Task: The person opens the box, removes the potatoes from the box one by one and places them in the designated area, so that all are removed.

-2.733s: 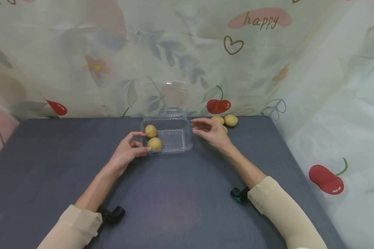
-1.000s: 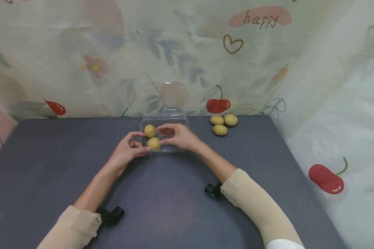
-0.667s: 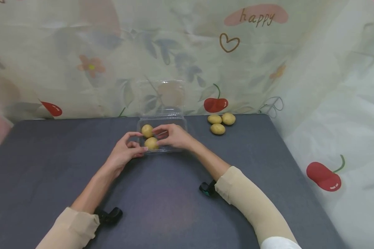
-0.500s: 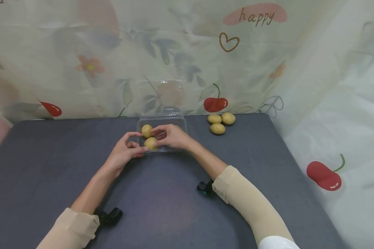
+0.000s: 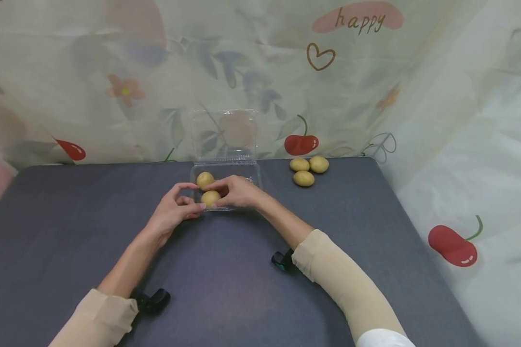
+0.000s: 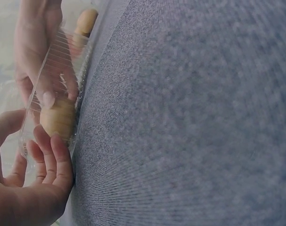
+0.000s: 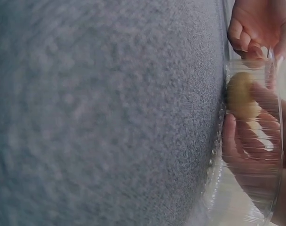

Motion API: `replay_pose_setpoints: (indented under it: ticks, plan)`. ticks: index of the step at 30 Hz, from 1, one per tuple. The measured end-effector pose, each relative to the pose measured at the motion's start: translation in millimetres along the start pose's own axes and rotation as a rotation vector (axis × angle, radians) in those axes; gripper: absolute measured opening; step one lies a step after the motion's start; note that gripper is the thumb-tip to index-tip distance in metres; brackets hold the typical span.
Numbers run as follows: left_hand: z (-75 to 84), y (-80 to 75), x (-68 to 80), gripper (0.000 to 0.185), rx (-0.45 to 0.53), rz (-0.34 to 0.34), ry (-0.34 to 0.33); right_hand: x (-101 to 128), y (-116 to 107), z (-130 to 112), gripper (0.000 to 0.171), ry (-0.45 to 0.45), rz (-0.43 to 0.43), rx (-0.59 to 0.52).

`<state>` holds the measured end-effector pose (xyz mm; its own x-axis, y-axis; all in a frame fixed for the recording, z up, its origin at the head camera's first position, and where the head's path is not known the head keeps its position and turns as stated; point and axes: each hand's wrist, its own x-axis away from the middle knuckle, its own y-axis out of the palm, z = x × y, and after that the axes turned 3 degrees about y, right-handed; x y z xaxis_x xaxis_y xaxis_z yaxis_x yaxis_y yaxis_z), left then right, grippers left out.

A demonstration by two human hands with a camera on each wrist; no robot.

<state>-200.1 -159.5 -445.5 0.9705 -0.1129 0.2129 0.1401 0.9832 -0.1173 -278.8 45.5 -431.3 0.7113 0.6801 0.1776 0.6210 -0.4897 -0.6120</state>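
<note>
A clear plastic clamshell box [image 5: 253,177] stands at the table's far middle with its lid [image 5: 223,135] upright. Two potatoes lie in its left part, a far one [image 5: 204,179] and a near one [image 5: 209,197]. My left hand [image 5: 198,196] pinches the box's front left corner, thumb over the rim. My right hand [image 5: 214,194] reaches into the box, and its fingers [image 5: 226,185] curl around the near potato. The left wrist view has that potato [image 6: 58,120] behind the clear wall, under a right fingertip [image 6: 49,99]. In the right wrist view the potato [image 7: 239,96] shows through the plastic.
Three loose potatoes [image 5: 304,178] lie on the dark grey table [image 5: 226,279] at the back right of the box. A flowered curtain [image 5: 113,86] hangs right behind the table's far edge. The table's right edge runs close by the loose potatoes.
My right hand has moved left from beside the box into it and closed on the near potato. The left hand has stayed at the box's corner.
</note>
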Motion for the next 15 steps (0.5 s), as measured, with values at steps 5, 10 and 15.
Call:
replay_pose_setpoints:
  ticks: [5,10,15]
  plan:
    - [0.4,0.9,-0.3,0.063,0.006,-0.004,0.005,0.0,0.1,0.1,0.047,0.011,0.025,0.052]
    - [-0.6,0.1,0.5,0.063,0.005,-0.003,0.007,0.2,1.8,0.4,0.046,0.001,0.035,0.049]
    - [-1.0,0.3,0.5,0.064,0.005,-0.007,0.010,1.1,2.1,0.8,0.045,0.004,0.046,0.052]
